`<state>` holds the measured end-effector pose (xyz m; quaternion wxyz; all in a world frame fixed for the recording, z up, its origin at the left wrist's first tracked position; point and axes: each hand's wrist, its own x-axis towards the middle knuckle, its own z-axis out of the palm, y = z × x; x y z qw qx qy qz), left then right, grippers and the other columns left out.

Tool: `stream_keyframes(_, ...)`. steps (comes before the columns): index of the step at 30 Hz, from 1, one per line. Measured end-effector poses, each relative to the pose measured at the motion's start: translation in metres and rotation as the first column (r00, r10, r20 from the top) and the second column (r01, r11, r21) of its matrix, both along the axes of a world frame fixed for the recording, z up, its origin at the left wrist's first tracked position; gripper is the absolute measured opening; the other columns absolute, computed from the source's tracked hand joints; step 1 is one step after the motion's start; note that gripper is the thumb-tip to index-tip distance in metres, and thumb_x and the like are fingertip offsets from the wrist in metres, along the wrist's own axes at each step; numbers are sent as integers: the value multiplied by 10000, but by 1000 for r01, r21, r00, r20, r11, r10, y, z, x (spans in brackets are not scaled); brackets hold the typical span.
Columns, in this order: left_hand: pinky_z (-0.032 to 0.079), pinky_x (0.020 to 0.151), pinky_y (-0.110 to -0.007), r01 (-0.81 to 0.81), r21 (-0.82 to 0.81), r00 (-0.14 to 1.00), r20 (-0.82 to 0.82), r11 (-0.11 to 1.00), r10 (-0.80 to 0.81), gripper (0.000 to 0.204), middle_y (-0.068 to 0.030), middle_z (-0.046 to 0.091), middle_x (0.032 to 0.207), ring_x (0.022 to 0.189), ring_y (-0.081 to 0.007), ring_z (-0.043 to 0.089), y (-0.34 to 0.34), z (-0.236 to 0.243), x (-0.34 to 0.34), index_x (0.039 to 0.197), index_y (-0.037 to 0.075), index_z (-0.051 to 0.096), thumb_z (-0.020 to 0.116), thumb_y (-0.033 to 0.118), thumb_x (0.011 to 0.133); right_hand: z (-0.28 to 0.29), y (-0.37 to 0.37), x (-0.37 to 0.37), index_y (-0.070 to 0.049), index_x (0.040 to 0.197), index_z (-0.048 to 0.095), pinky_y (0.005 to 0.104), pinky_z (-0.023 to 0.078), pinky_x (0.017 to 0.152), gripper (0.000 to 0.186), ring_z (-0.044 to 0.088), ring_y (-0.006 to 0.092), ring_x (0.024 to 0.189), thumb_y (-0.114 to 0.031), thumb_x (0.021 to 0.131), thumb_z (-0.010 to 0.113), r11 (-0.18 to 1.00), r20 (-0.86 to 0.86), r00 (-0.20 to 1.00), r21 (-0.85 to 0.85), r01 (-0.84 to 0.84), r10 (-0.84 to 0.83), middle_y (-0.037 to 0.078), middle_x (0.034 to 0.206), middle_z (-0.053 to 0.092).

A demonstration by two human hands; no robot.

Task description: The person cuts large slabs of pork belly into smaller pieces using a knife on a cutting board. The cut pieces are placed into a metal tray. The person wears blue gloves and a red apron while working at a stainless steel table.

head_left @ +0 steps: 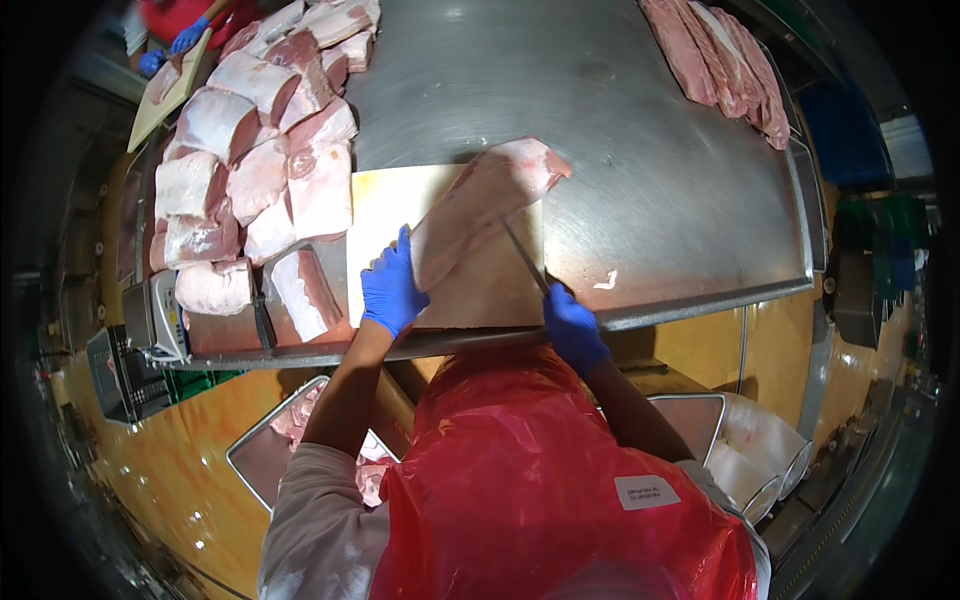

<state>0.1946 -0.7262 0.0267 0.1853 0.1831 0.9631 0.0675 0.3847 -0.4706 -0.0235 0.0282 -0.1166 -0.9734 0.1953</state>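
A long piece of raw meat [478, 215] lies slantwise across a pale cutting board [385, 200], its far end reaching past the board onto the metal table. My left hand [392, 286], in a blue glove, rests against the near left end of the meat with its fingers spread. In my right hand [573, 325], also gloved in blue, is a knife [523, 252]. Its blade points up and left, and the tip is at the right side of the meat. The fingers of the right hand are closed around the handle, which is mostly hidden.
Thick meat cuts [258, 165] are heaped at the left of the metal table [650, 200]. Long meat strips [715, 60] lie far right. A scale [168, 315] and a dark-handled tool [263, 322] sit near left. Below stands a tray [262, 455] with trimmings. Another person's gloved hand [188, 37] shows far left.
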Motion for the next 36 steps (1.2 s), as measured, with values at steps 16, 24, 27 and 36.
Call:
stream_keyframes(16, 434, 967, -525, -42, -45, 993, -110, 998, 37, 1058, -186, 536, 1306, 1169, -312, 568, 53, -29, -10, 1527, -60, 290, 792, 409, 723, 50, -25, -68, 26, 1181, 535, 557, 517, 863, 292, 632, 502, 1020, -203, 1026, 445, 982, 512, 838, -87, -167, 188, 288, 1019, 673)
stream_keyframes(24, 484, 827, -462, -84, -42, 954, -292, 996, 68, 752, -161, 595, 1164, 1004, -297, 625, 51, -44, -8, 1432, -40, 428, 708, 248, 796, 30, -60, -188, -9, 1115, 543, 542, 514, 888, 190, 628, 502, 1039, -128, 1001, 448, 959, 306, 915, -189, -213, 263, 315, 1092, 659)
stream_keyframes(27, 494, 797, -472, -81, -59, 961, -270, 995, 62, 748, -139, 608, 1118, 968, -296, 638, 39, -43, -25, 1418, -27, 449, 720, 257, 781, 33, -46, -135, -4, 1117, 519, 552, 535, 822, 182, 649, 513, 968, -115, 1000, 437, 979, 337, 922, -126, -158, 192, 313, 1015, 676)
stream_keyframes(36, 508, 948, -506, -233, 466, 945, -99, 853, 312, 1033, -269, 608, 1241, 1153, -409, 606, -16, -62, -81, 1437, -47, 394, 901, 399, 655, 45, 34, 8, 1, 1109, 457, 603, 506, 807, 196, 661, 501, 940, -167, 1019, 411, 980, 616, 762, -116, -162, 199, 335, 986, 667)
